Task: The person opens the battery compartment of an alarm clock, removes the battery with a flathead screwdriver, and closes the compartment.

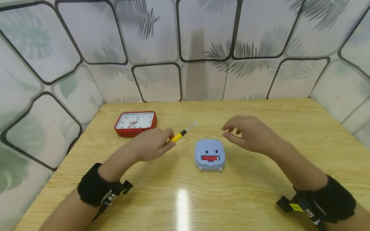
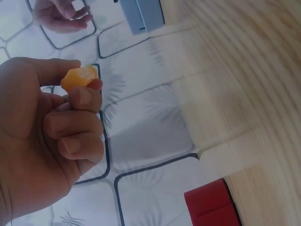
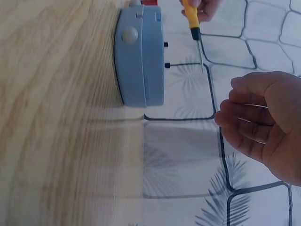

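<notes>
My left hand (image 1: 151,144) grips a screwdriver (image 1: 177,137) by its yellow handle, the thin metal shaft pointing up and to the right. In the left wrist view the handle's orange-yellow end (image 2: 79,78) shows between thumb and fingers. A light blue clock-like device (image 1: 210,147) lies on the table between the hands, with a red battery (image 1: 210,158) in its slot and two small black pegs above it. My right hand (image 1: 248,133) hovers to the right of the device, fingers loosely bent and holding nothing; the right wrist view shows its palm (image 3: 282,117).
A red alarm clock (image 1: 135,123) with a white dial lies at the back left of the wooden table (image 1: 162,199), just beyond the left hand. Patterned wall covering (image 1: 202,77) rises behind the table and along both sides.
</notes>
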A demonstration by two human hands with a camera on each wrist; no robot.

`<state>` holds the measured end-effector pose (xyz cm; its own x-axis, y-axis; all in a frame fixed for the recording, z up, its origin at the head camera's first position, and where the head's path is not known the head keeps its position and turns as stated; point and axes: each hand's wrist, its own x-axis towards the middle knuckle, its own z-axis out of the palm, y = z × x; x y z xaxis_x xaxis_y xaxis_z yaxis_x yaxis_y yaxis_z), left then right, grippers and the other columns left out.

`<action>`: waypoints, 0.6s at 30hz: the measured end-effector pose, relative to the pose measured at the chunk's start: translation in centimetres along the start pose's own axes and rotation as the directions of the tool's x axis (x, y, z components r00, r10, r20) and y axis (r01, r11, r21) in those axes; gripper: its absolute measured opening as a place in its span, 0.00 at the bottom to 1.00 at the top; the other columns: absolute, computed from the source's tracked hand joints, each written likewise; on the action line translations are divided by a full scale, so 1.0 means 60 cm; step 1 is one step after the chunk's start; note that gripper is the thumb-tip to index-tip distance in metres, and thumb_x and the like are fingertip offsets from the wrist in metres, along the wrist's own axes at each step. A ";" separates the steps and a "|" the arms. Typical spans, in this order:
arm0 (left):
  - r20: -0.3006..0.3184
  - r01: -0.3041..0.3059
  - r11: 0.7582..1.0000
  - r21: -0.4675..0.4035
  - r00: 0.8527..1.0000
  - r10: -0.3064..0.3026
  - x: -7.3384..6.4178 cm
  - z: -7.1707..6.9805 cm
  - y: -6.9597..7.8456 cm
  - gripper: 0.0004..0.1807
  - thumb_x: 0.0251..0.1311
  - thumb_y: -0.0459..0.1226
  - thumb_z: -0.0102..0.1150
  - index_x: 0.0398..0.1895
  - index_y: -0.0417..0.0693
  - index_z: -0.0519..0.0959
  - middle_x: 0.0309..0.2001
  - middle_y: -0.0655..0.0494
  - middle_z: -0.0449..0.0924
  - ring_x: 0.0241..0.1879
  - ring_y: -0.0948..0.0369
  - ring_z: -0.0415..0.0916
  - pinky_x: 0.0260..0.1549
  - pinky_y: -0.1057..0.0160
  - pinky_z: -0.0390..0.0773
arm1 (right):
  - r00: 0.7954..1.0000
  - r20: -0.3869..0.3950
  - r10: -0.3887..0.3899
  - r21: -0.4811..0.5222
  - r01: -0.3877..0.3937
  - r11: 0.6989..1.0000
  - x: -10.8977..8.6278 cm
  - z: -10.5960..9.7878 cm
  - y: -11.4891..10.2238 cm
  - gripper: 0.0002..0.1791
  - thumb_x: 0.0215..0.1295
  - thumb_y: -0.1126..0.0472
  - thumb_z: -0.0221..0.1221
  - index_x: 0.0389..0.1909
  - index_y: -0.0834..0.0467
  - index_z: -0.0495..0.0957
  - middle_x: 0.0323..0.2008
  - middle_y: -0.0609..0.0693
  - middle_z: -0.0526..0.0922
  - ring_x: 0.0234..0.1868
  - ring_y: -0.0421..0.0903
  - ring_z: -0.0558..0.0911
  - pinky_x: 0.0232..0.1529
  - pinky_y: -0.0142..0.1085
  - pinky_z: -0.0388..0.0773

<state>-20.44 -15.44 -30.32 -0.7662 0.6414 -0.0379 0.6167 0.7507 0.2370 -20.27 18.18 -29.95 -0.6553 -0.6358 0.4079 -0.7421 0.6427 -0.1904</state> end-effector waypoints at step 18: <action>-0.087 -0.146 0.982 0.116 0.984 0.157 -0.007 0.019 0.063 0.13 0.73 0.46 0.53 0.46 0.46 0.73 0.19 0.64 0.70 0.16 0.66 0.64 0.18 0.70 0.67 | 0.944 -0.181 -0.275 -0.016 0.277 0.961 0.008 0.029 -0.044 0.16 0.47 0.68 0.76 0.39 0.58 0.85 0.39 0.46 0.86 0.43 0.44 0.78 0.40 0.35 0.80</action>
<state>-17.55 -12.69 -30.50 -0.6729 0.7349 0.0844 0.7388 0.6621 0.1256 -18.86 15.44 -30.83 -0.3895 -0.6998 0.5989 -0.8921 0.4484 -0.0562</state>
